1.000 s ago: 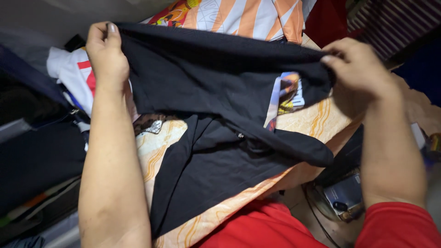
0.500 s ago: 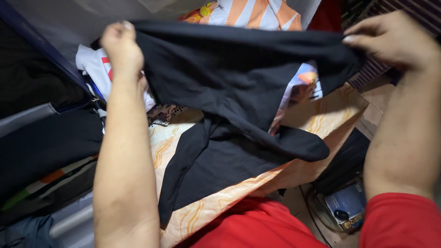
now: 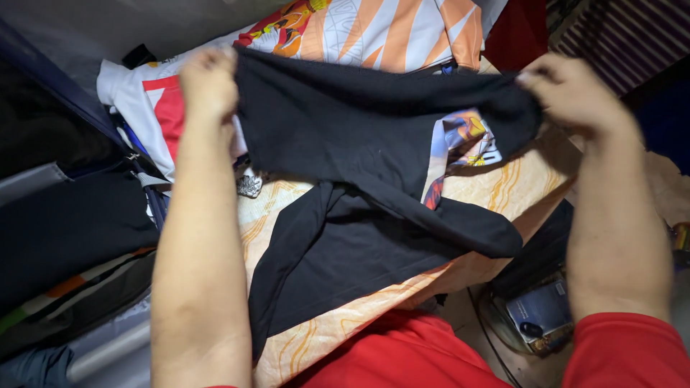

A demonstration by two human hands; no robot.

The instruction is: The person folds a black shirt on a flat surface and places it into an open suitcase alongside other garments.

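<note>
A black T-shirt point(image 3: 345, 136) with a colourful print on its underside is stretched between my two hands. My left hand point(image 3: 208, 85) pinches its upper left edge. My right hand point(image 3: 568, 90) grips its upper right edge. The shirt's lower half lies folded on a cream and orange patterned cloth point(image 3: 503, 183) in front of me. The print shows at the fold, near the right side.
An orange and white striped garment point(image 3: 381, 29) and a white and red garment point(image 3: 151, 104) lie beyond the shirt. An open dark suitcase point(image 3: 65, 223) with clothes sits at left. A small blue-grey device point(image 3: 539, 312) lies low at right. My red shirt point(image 3: 410, 352) fills the bottom.
Both hands have come lower and closer together with the shirt's top edge, after lifting and stretching it wider half a second ago.
</note>
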